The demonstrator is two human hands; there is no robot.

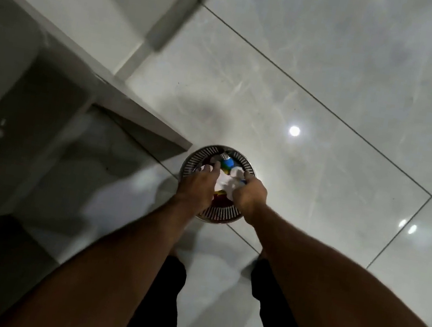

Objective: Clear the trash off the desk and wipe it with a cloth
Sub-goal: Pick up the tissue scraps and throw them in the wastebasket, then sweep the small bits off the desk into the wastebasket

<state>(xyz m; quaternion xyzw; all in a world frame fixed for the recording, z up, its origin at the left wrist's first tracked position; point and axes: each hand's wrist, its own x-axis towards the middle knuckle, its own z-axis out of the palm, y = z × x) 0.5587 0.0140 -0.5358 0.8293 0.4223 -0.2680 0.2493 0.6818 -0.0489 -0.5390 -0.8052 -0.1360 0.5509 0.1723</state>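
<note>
A round metal slatted waste bin [196, 157] stands on the floor just past a desk corner. Inside it lie white crumpled paper [227, 183], a bottle with a blue cap [227, 163] and some red and yellow scraps. Both my arms reach straight down over the bin. My left hand [200, 186] hovers over its left side with fingers spread, touching the trash. My right hand [250, 195] is over the right side, fingers curled around the white paper. The image is blurred, so the exact grip is unclear.
The white desk edge [143, 116] runs from upper left to the bin, with dark space beneath it. Glossy pale floor tiles [333, 97] with ceiling light reflections spread to the right. My legs in black shorts [160, 296] are below.
</note>
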